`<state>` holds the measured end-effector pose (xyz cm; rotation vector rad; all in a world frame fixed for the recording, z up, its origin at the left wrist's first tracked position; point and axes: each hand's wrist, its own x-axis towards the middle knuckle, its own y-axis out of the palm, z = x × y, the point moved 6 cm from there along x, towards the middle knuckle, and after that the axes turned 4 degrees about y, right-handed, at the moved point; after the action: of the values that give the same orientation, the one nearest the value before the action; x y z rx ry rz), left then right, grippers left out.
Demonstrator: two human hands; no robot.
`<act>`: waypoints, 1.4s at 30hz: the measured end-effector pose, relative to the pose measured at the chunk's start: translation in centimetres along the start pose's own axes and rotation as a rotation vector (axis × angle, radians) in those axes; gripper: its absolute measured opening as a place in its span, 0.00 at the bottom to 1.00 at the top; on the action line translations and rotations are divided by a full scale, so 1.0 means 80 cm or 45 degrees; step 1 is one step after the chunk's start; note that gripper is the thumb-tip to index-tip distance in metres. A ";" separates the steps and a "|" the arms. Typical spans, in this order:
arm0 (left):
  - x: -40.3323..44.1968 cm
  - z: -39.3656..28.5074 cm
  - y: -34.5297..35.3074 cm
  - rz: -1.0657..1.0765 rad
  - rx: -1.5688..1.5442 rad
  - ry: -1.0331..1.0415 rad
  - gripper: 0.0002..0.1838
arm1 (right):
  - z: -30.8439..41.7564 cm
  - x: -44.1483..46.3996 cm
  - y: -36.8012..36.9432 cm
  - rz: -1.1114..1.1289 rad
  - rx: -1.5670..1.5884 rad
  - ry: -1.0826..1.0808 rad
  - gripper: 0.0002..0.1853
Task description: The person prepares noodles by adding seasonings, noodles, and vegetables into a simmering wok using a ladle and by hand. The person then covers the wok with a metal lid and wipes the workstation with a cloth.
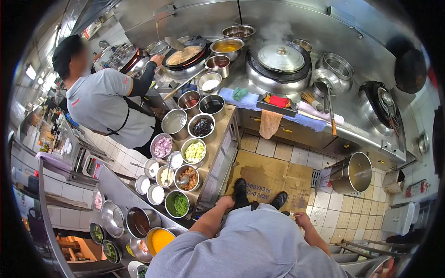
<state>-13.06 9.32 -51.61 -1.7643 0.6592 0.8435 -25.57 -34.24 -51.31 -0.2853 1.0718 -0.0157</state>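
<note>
My left hand (225,202) hangs beside my left thigh, close to the counter edge; its fingers are mostly hidden from above. At my other side, my right hand (302,218) is bent in toward my body with curled fingers, by a small pale thing (292,215) too unclear to name. Nearest my left arm on the counter stands a pot of cut green vegetable (178,204). Behind it is a pot of brown chunks (187,178) with a spoon in it. A pot of pale green diced vegetable (194,151) stands further back.
A co-worker (104,92) holds a ladle over a wok (185,55) at the left. Steam rises near a lidded wok (281,59) on the range. Flattened cardboard (264,173) lies underfoot. A tall pot (354,172) stands at the right, and an orange liquid pot (160,240) at lower left.
</note>
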 end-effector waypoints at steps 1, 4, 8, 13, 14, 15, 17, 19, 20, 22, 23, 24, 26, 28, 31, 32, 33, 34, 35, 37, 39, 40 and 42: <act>-0.002 -0.002 -0.001 0.001 0.002 0.002 0.21 | 0.002 -0.001 0.001 0.022 0.030 0.001 0.10; -0.003 -0.012 0.000 -0.024 0.049 0.114 0.20 | 0.008 -0.008 0.001 -0.037 -0.062 -0.006 0.10; -0.008 -0.020 0.001 -0.045 0.088 0.194 0.20 | 0.001 -0.002 0.006 0.020 0.029 -0.007 0.10; -0.013 -0.022 0.000 -0.009 0.086 0.215 0.19 | -0.013 0.012 0.006 0.046 0.080 -0.062 0.11; -0.010 -0.019 0.000 -0.022 0.068 0.219 0.19 | -0.009 0.007 0.006 0.046 0.082 -0.062 0.11; -0.009 -0.018 0.001 -0.035 0.049 0.222 0.19 | -0.007 0.004 0.004 0.027 0.043 -0.042 0.11; -0.006 -0.016 0.002 -0.041 0.049 0.210 0.18 | -0.003 -0.003 0.004 0.007 0.008 -0.023 0.11; -0.007 -0.017 -0.001 -0.049 0.049 0.197 0.16 | 0.000 -0.006 0.005 0.014 0.064 -0.044 0.11; -0.009 -0.019 -0.002 -0.058 0.069 0.219 0.17 | 0.001 -0.007 0.006 0.015 0.065 -0.044 0.11; -0.008 -0.020 -0.001 -0.066 0.090 0.240 0.18 | 0.001 -0.006 0.008 0.055 0.088 -0.059 0.12; -0.007 -0.022 -0.002 -0.078 0.139 0.271 0.18 | 0.001 -0.005 0.008 0.057 0.090 -0.059 0.12; -0.009 -0.025 -0.004 -0.090 0.189 0.301 0.18 | 0.002 -0.005 0.009 0.054 0.069 -0.078 0.12; -0.015 -0.025 -0.007 -0.084 0.154 0.287 0.18 | 0.003 -0.005 0.008 0.053 0.049 -0.097 0.12; -0.018 -0.025 -0.013 -0.079 0.119 0.274 0.19 | 0.002 -0.004 0.006 0.054 0.058 -0.091 0.12; -0.017 -0.022 -0.013 -0.010 0.145 0.215 0.19 | -0.001 0.000 0.003 0.026 0.058 -0.069 0.12; -0.018 -0.022 -0.016 -0.054 0.147 0.223 0.19 | -0.001 0.001 0.003 0.026 0.058 -0.069 0.12; -0.021 -0.024 -0.020 -0.097 0.149 0.230 0.19 | 0.000 0.000 0.003 0.027 0.046 -0.058 0.13; -0.023 -0.026 -0.022 -0.097 0.149 0.230 0.19 | 0.002 -0.001 0.003 0.028 0.034 -0.047 0.14; -0.024 -0.029 -0.023 -0.064 0.172 0.239 0.19 | 0.004 -0.003 0.003 0.028 0.034 -0.047 0.14; -0.020 -0.028 -0.019 -0.030 0.196 0.249 0.19 | 0.011 -0.013 0.003 0.000 0.002 -0.036 0.14; -0.015 -0.027 -0.017 -0.078 0.184 0.256 0.19 | 0.009 -0.010 0.004 0.007 0.012 -0.032 0.14; -0.013 -0.026 -0.015 -0.077 0.184 0.256 0.19 | 0.008 -0.008 0.005 0.015 0.022 -0.029 0.14; -0.008 -0.023 -0.010 -0.084 0.172 0.253 0.20 | 0.005 -0.005 0.004 0.026 0.024 -0.021 0.13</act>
<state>-12.40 7.88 -50.19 -1.7506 0.7654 0.5697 -25.47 -33.79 -50.84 -0.2572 1.0578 -0.0054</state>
